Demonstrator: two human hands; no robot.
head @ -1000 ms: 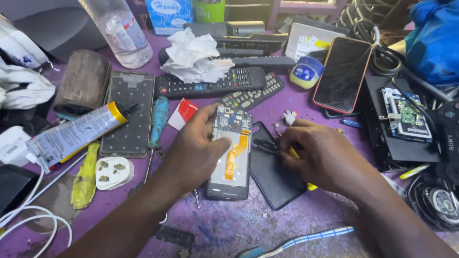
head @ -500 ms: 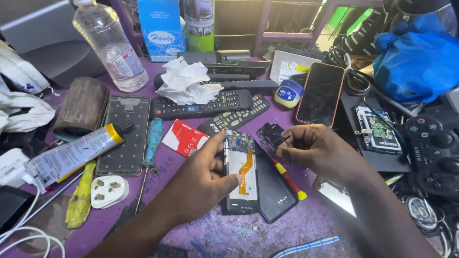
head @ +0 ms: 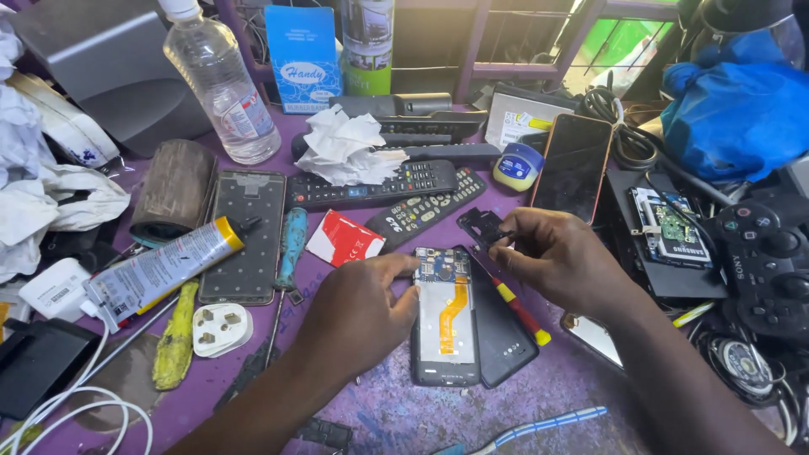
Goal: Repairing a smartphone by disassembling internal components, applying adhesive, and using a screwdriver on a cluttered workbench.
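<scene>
An opened phone (head: 445,324) lies face down on the purple table (head: 404,413), its white inner frame and orange flex cable showing. My left hand (head: 358,313) rests on its left edge, fingertips at the top near the circuit board. My right hand (head: 560,257) pinches a small black plastic cover piece (head: 480,226) just above the phone, and a red-and-yellow screwdriver (head: 518,307) runs under that palm. The phone's black back cover (head: 504,333) lies beside it on the right.
Two black remotes (head: 379,185), crumpled tissue (head: 341,147), a red card (head: 341,238), a blue screwdriver (head: 291,240), a glue tube (head: 160,270), a plastic bottle (head: 221,80), a white plug (head: 221,329), another phone (head: 577,167), a circuit board (head: 670,223) and a game controller (head: 763,253) crowd the table.
My right hand has lifted the small black cover piece off the phone's top and up to the right. My left hand stays on the phone. The camera has tilted upward.
</scene>
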